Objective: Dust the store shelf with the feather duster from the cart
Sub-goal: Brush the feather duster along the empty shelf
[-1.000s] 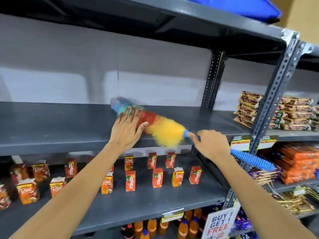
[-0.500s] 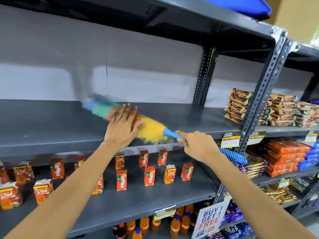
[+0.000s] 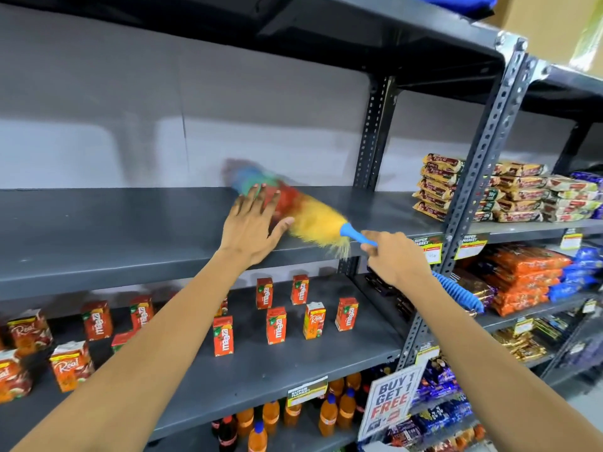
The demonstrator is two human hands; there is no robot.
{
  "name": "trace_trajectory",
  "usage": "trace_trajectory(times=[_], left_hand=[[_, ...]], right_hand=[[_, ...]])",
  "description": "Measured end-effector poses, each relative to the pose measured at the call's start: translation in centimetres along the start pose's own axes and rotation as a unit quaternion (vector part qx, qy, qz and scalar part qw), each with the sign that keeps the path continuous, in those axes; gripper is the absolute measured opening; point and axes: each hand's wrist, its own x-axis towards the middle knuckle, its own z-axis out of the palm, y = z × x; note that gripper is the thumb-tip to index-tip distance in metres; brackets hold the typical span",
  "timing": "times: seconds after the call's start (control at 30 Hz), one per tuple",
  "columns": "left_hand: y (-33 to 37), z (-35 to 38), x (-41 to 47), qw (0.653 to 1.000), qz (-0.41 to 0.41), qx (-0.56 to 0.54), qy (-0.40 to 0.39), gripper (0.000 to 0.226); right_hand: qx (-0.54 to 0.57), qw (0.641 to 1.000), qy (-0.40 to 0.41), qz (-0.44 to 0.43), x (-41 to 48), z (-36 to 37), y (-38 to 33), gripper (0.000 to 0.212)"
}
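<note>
A multicoloured feather duster [image 3: 306, 215] lies slanted across the bare dark grey shelf [image 3: 98, 230], its blue-green tip blurred near the back wall, its yellow part at the front edge. My right hand [image 3: 393, 257] is closed around its blue handle, whose ribbed end sticks out behind my wrist. My left hand [image 3: 253, 228] rests flat with fingers spread on the shelf, over the red part of the feathers.
Stacked snack packets [image 3: 440, 185] sit on the same shelf level to the right of a perforated upright post [image 3: 479, 164]. Juice cartons [image 3: 275, 324] stand on the shelf below, orange bottles [image 3: 328, 414] lower down, beside a "Buy 1 Get 1 Free" sign [image 3: 393, 401].
The duster swept left along the shelf and then back to the right. Both hands shifted with it, and the left hand stayed flat on the feathers.
</note>
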Motion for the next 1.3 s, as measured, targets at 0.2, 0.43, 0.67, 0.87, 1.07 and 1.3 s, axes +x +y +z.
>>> trace_trajectory(times=[0.2, 0.43, 0.67, 0.87, 1.07, 1.3], left_hand=[[3.5, 1.8, 0.6, 0.997, 0.061, 0.021, -0.031, 0.068], [3.1, 2.2, 0.7, 0.999, 0.032, -0.037, -0.007, 0.067], [0.2, 0.5, -0.6, 0.999, 0.006, -0.031, 0.014, 0.062], [-6.4, -2.4, -3.2, 0.997, -0.073, 0.012, 0.013, 0.063], [-11.9, -4.9, -6.8, 0.981, -0.190, 0.012, 0.035, 0.058], [-16.4, -7.6, -10.1, 0.967, -0.246, 0.030, 0.067, 0.059]], right_hand=[[-0.007, 0.984, 0.073, 0.160, -1.9, -1.6, 3.9, 0.030], [-0.029, 0.999, -0.026, 0.015, -2.0, -3.1, 2.4, 0.029], [-0.014, 0.999, 0.011, -0.034, -1.2, -3.2, -3.2, 0.030], [0.000, 0.994, 0.012, -0.110, -0.7, -2.6, -10.2, 0.029], [0.076, 0.981, 0.012, -0.180, -1.9, -3.0, -18.1, 0.032], [0.096, 0.972, 0.008, -0.213, -2.3, -2.9, -24.1, 0.031]])
